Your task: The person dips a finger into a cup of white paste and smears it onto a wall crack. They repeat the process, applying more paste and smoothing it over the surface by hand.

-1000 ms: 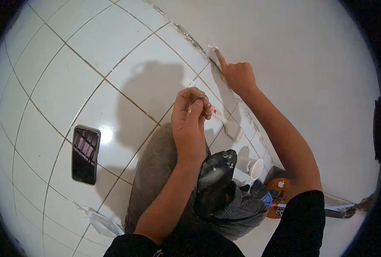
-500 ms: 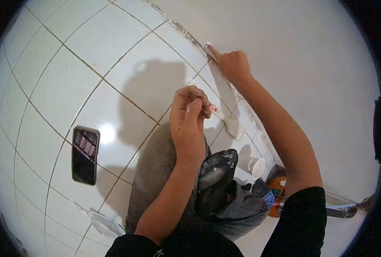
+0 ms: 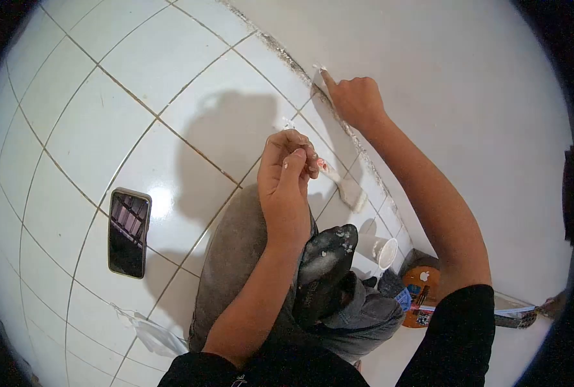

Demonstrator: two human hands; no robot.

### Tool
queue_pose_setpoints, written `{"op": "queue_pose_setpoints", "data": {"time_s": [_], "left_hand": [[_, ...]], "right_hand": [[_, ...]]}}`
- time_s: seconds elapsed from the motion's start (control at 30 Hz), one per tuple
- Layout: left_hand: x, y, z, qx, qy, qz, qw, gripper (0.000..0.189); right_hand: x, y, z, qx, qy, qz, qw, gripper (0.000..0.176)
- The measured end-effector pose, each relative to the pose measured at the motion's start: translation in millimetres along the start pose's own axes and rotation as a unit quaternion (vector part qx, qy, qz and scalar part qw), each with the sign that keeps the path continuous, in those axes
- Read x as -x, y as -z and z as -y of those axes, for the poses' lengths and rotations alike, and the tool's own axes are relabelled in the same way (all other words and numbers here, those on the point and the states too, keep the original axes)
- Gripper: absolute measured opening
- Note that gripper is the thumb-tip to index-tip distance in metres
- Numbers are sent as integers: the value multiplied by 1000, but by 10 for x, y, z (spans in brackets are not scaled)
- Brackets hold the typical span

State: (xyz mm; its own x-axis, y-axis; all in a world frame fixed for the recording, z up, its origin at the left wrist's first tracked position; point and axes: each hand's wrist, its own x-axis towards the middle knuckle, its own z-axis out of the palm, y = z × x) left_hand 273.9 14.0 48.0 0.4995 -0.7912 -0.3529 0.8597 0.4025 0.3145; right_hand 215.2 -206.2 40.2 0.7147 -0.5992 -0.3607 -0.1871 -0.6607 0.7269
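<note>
My right hand (image 3: 358, 101) is at the foot of the pale wall (image 3: 454, 122), its index finger stretched out and the others folded in. That fingertip touches a small smear of white paste (image 3: 319, 68) just above the floor joint. Over my knee, my left hand (image 3: 287, 161) is curled, thumb against the fingers, with white residue on the skin; whether something lies inside is hidden. Beyond it a flat paintbrush (image 3: 350, 192) with pale bristles rests on the tiles, its handle partly covered by the left hand.
A phone (image 3: 129, 233) lies on the white tiled floor (image 3: 80, 168) at left. Near my sock-covered foot (image 3: 329, 258) stands a white cup (image 3: 385, 253). Behind it is an orange-brown guitar-like instrument (image 3: 423, 278). A crumpled white item (image 3: 158, 337) lies lower left. Dirty flaking runs along the wall base.
My right hand has shifted slightly right, its fingertip now higher on the wall, with a white smear showing beside it. My left hand has barely moved.
</note>
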Motion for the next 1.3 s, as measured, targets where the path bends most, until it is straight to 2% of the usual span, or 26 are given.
{"op": "queue_pose_setpoints", "data": {"time_s": [0.1, 0.17, 0.27, 0.37, 0.7, 0.9, 1.0, 1.07, 1.1, 1.3], "left_hand": [[-1, 3, 18, 5, -12, 12, 1000, 12], [0, 18, 14, 3, -9, 17, 1000, 12], [-6, 7, 0, 3, -5, 13, 1000, 12], [3, -2, -5, 8, -6, 7, 1000, 12], [-4, -11, -2, 13, -2, -1, 1000, 12], [4, -21, 4, 0, -2, -2, 1000, 12], [10, -15, -2, -1, -8, -1, 1000, 11], [4, -5, 10, 0, -9, 3, 1000, 11], [0, 2, 12, 0, -9, 8, 1000, 11], [-13, 20, 17, 7, -4, 7, 1000, 11]], "right_hand": [[-7, 17, -9, -11, 21, -19, 1000, 73], [-32, 7, 19, -35, 1, -49, 998, 72], [-126, -37, 24, -38, -27, -33, 998, 71], [-133, -124, -2, -32, -15, -56, 998, 70], [20, -35, -58, -3, -3, -18, 1000, 66], [49, -17, 43, -30, 1, 9, 1000, 75], [-14, -117, 68, -49, -11, -13, 999, 76], [-62, -204, 77, -19, 5, -56, 998, 65], [-72, -188, 74, -20, 6, -56, 998, 65], [-61, -86, 60, -6, -10, 1, 1000, 65]]}}
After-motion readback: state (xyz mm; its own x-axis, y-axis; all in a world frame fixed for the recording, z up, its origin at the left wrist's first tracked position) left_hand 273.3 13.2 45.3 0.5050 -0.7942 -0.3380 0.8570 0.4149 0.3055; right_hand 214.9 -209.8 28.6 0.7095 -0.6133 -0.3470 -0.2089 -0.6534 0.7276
